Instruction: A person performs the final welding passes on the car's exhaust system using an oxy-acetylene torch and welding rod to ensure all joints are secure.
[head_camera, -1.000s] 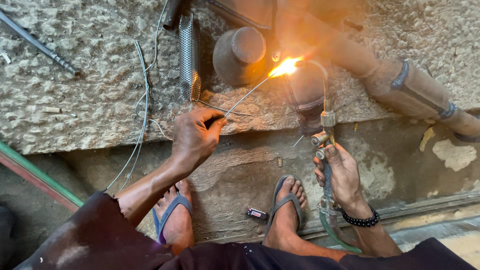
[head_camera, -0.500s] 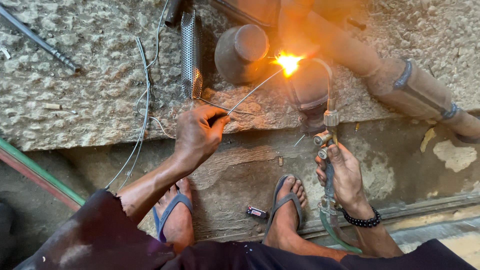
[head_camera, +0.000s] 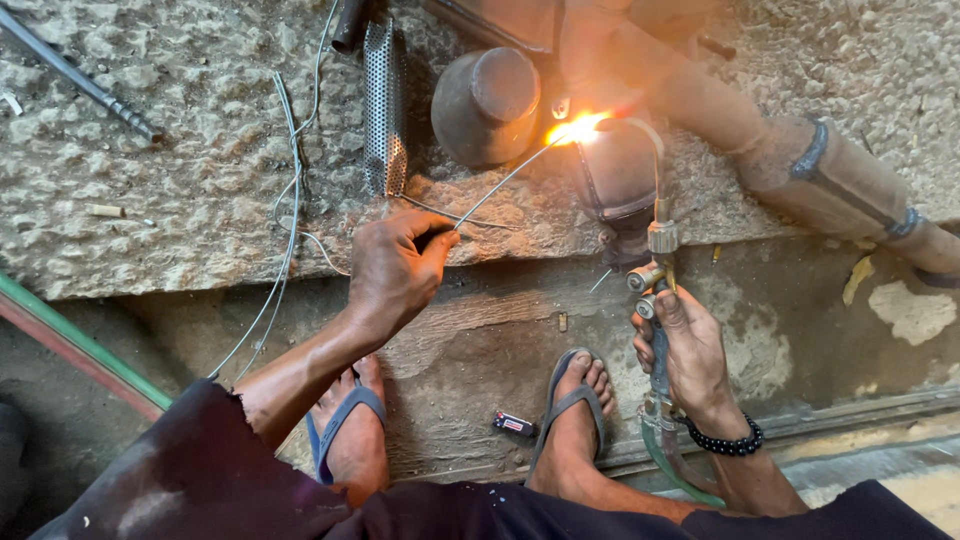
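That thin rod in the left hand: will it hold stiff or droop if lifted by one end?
The rod spans from the left hand to the flame nearly straight, so probably fairly stiff. It looks thin, so likely light and springy. Its glowing tip may soften.

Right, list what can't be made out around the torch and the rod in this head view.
- Rod tip and joint: washed out by the flame's glare.
- Filler rod: its near end is hidden inside the left hand.
- Torch: its handle is covered by the right hand, and its valve settings are too small to tell.
- Hose: runs behind the right wrist.
- Brown pipe: cut off by the right edge.
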